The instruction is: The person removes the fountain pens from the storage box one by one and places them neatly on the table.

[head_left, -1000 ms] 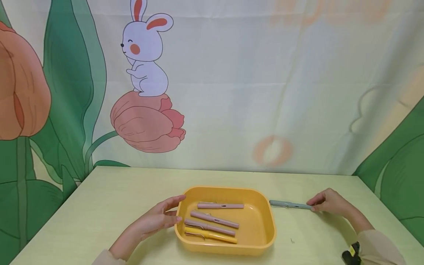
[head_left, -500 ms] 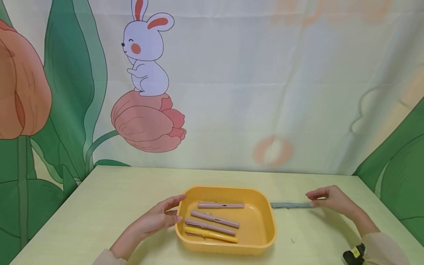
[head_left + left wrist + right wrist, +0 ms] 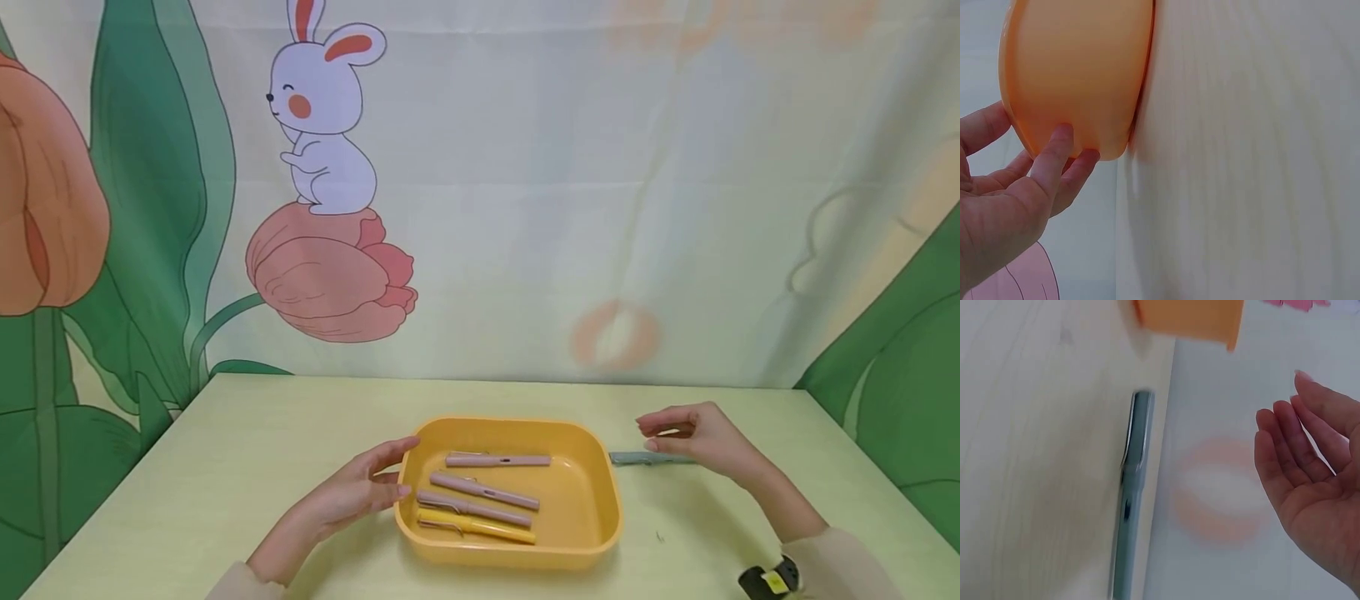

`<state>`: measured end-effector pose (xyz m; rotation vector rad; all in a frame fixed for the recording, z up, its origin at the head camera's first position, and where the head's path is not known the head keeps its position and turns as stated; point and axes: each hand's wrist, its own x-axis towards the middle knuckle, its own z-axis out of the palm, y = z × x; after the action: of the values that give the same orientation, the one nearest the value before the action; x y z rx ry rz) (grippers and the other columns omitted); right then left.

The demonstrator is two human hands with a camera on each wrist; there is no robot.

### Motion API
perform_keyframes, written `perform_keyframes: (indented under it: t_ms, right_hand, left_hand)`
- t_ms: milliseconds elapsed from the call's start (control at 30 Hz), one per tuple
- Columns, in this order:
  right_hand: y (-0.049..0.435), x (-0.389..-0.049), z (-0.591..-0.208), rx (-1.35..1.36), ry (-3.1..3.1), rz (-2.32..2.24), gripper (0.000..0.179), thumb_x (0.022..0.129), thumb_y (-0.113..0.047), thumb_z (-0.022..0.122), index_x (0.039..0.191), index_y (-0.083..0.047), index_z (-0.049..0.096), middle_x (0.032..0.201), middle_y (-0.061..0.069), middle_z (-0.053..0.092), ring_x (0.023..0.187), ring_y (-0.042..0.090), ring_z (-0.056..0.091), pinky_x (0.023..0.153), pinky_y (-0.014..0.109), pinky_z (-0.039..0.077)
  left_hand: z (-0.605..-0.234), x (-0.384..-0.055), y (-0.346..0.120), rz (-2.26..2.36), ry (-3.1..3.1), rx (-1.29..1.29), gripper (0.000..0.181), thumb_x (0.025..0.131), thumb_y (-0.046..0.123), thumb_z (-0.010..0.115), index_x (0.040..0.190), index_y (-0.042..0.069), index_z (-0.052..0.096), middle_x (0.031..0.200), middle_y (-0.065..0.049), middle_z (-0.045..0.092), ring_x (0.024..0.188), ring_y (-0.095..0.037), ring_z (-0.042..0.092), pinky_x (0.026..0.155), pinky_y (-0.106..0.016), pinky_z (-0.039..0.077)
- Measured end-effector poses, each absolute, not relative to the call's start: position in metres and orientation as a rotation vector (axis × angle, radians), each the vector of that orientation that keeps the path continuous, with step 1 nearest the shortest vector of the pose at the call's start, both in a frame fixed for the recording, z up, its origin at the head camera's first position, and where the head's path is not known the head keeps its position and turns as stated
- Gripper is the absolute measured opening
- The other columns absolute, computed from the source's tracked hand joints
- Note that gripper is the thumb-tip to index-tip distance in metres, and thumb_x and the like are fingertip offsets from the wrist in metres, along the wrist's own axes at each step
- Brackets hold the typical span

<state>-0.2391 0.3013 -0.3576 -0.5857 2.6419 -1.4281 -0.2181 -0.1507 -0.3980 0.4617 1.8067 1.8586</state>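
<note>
A yellow tray (image 3: 585, 533) stands on the table, with three dusty-pink pens (image 3: 483, 490) and one yellow pen (image 3: 477, 527) lying inside. Fingertips of my left hand (image 3: 345, 500) touch the tray's left end; in the left wrist view, spread fingers rest against the outer wall and rim. A grey-green pen with a metal clip (image 3: 1132, 494) lies on the table just right of the tray. Above that pen hovers my right hand (image 3: 708, 437), fingers loosely bent, nothing between them; it hides the pen's right end in the head view.
The pale table (image 3: 300, 433) ends at a printed curtain (image 3: 510, 208) with a rabbit and tulips. A tiny dark mark (image 3: 660, 537) shows on the table right of the tray. A black device (image 3: 768, 579) sits on the right wrist.
My right hand has let go of the grey-green pen's right end, lifted and moved left over it. The left hand stays at the tray.
</note>
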Motion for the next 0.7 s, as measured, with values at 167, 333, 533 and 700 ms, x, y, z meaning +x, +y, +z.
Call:
perform_keyframes:
  t_ms: [167, 333, 533, 700]
  right_hand:
    - [0.271, -0.233, -0.353, -0.643, 2.552, -1.514, 0.044, 0.078, -0.016, 0.071, 0.112, 0.010, 0.059, 0.106, 0.027, 0.060, 0.088, 0.015, 0.065, 0.072, 0.026, 0.054]
    - [0.243, -0.231, -0.356, -0.678, 2.477, -1.555, 0.044, 0.078, -0.013, 0.071, 0.110, 0.013, 0.058, 0.106, 0.031, 0.059, 0.086, 0.017, 0.066, 0.072, 0.029, 0.055]
    - [0.214, -0.232, -0.363, -0.751, 2.536, -1.484, 0.039, 0.077, -0.013, 0.071, 0.106, 0.012, 0.062, 0.102, 0.026, 0.062, 0.087, 0.024, 0.065, 0.072, 0.025, 0.054]
    - [0.195, -0.233, -0.372, -0.810, 2.545, -1.436, 0.037, 0.077, -0.013, 0.071, 0.105, 0.011, 0.063, 0.100, 0.025, 0.064, 0.088, 0.029, 0.064, 0.072, 0.025, 0.054]
  left_hand:
    - [-0.398, -0.218, -0.151, 1.856, 1.816, 0.458, 0.068, 0.087, -0.001, 0.054, 0.142, -0.005, 0.015, 0.142, -0.030, 0.017, 0.126, -0.041, 0.032, 0.095, -0.039, 0.043]
    - [-0.397, -0.218, -0.150, 1.850, 1.822, 0.461, 0.068, 0.087, -0.001, 0.054, 0.142, -0.005, 0.015, 0.142, -0.030, 0.017, 0.127, -0.042, 0.031, 0.095, -0.039, 0.043]
    - [-0.395, -0.217, -0.151, 1.853, 1.817, 0.466, 0.067, 0.088, -0.002, 0.052, 0.143, -0.005, 0.014, 0.142, -0.031, 0.017, 0.127, -0.043, 0.030, 0.096, -0.041, 0.041]
    - [-0.395, -0.217, -0.151, 1.859, 1.808, 0.478, 0.068, 0.087, -0.001, 0.054, 0.142, -0.005, 0.014, 0.142, -0.031, 0.017, 0.126, -0.043, 0.031, 0.096, -0.041, 0.042]
